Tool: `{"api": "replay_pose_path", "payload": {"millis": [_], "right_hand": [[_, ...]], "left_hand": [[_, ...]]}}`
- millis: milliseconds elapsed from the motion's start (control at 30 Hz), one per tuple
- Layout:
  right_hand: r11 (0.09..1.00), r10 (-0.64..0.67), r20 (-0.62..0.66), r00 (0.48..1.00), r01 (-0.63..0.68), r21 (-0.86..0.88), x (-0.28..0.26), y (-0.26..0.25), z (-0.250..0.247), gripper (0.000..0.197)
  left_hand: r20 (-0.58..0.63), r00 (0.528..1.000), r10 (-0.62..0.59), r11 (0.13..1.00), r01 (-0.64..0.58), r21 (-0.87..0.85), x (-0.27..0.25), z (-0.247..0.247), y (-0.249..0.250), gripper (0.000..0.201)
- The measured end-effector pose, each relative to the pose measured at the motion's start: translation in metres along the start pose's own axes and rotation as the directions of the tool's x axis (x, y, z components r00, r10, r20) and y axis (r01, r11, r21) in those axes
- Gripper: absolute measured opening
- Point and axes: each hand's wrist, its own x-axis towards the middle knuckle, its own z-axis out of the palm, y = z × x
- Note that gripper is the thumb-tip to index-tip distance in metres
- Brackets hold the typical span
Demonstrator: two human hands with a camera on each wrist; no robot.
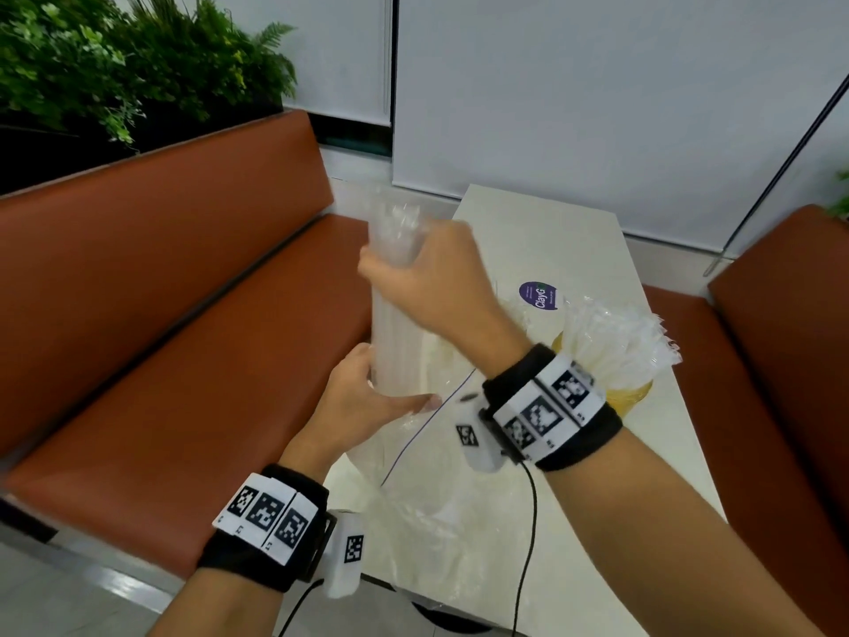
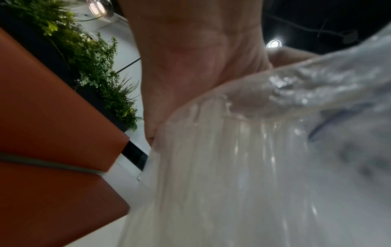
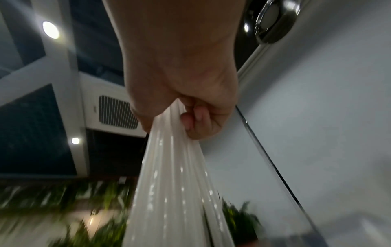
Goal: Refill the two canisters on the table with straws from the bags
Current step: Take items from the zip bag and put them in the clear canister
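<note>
Straws (image 1: 396,296) coming out of the bag, second canister not in view.

Left of centre in the head view, our left hand (image 1: 363,397) wraps around the bag's mouth (image 1: 413,434) and the bundle's lower end; just right of it and higher, our right hand (image 1: 432,273) is clamped round the bundle's upper part. We judge we are mid-extraction; next we must lift clear and lower them into a canister. Counted: one bundle, one bag, and at right one yellowish canister (image 1: 631,393), already full.

Right hand (image 1: 427,273) raised, fingers (image 3: 195,117) curled; left hand (image 1: 363,397) seemingly gripping below.
</note>
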Motion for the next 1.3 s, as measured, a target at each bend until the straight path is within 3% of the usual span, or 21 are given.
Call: {"api": "replay_pose_path", "payload": {"millis": [133, 233, 367, 500, 633, 800, 900, 967, 1033, 1100, 1167, 1200, 1267, 1300], "right_hand": [[0.991, -0.041, -0.24, 0.97, 0.069, 0.112, 0.041, -0.023, -0.044, 0.023], [0.992, -0.093, -0.39, 0.916, 0.117, 0.039, 0.064, -0.013, -0.072, 0.022], [0.994, -0.059, -0.468, 0.882, 0.007, -0.111, 0.075, 0.033, -0.083, 0.028], [0.939, 0.045, -0.396, 0.917, -0.174, -0.297, 0.063, 0.091, -0.06, 0.028], [0.904, 0.169, -0.33, 0.929, -0.279, -0.323, 0.043, 0.142, -0.028, 0.03], [0.869, 0.348, -0.267, 0.899, -0.417, -0.268, 0.022, 0.186, -0.003, 0.035], [0.776, 0.47, -0.194, 0.861, -0.508, -0.374, 0.017, 0.203, 0.004, 0.052], [0.793, 0.473, -0.251, 0.845, -0.532, -0.298, 0.016, 0.204, 0.001, 0.063], [0.888, 0.428, -0.329, 0.842, -0.459, -0.02, 0.017, 0.196, -0.006, 0.075], [0.951, 0.298, -0.382, 0.875, -0.308, 0.037, 0.019, 0.189, -0.012, 0.089], [0.964, 0.137, -0.339, 0.931, -0.203, -0.169, 0.019, 0.193, -0.011, 0.078], [0.942, 0.086, -0.24, 0.967, -0.157, -0.296, 0.019, 0.198, -0.009, 0.062], [0.872, 0.144, 0.018, 0.989, -0.119, -0.475, 0.015, 0.208, -0.005, 0.03], [0.843, 0.188, 0.102, 0.977, -0.107, -0.527, 0.012, 0.209, -0.004, 0.024]], "left_hand": [[-0.068, 0.998, -0.006, 0.999, 0.009, 0.046, -0.001, -0.008, -0.005, 0.059], [-0.084, 0.996, 0.027, 0.997, -0.02, 0.079, -0.001, -0.015, -0.008, 0.07], [-0.096, 0.994, 0.059, 0.993, -0.049, 0.104, -0.001, -0.02, -0.011, 0.071], [-0.087, 0.993, 0.074, 0.994, -0.066, 0.093, -0.004, -0.023, -0.008, 0.07], [-0.067, 0.994, 0.081, 0.996, -0.078, 0.048, -0.004, -0.021, -0.006, 0.068], [-0.06, 0.996, 0.069, 0.997, -0.068, 0.021, -0.004, -0.02, -0.003, 0.067], [-0.062, 0.996, 0.064, 0.998, -0.063, 0.019, -0.002, -0.019, -0.003, 0.069], [-0.063, 0.996, 0.056, 0.998, -0.055, 0.019, 0.0, -0.018, -0.002, 0.065], [-0.058, 0.997, 0.051, 0.999, -0.05, 0.023, 0.001, -0.018, 0.0, 0.062], [-0.045, 0.997, 0.055, 0.998, -0.053, 0.037, 0.003, -0.017, 0.001, 0.06], [-0.034, 0.998, 0.058, 0.998, -0.056, 0.038, 0.004, -0.017, 0.003, 0.06], [-0.032, 0.998, 0.06, 0.998, -0.059, 0.034, 0.004, -0.017, 0.003, 0.059], [-0.033, 0.997, 0.069, 0.997, -0.068, 0.034, 0.004, -0.018, 0.004, 0.056], [-0.034, 0.996, 0.076, 0.996, -0.075, 0.045, 0.004, -0.018, 0.004, 0.054]]}}
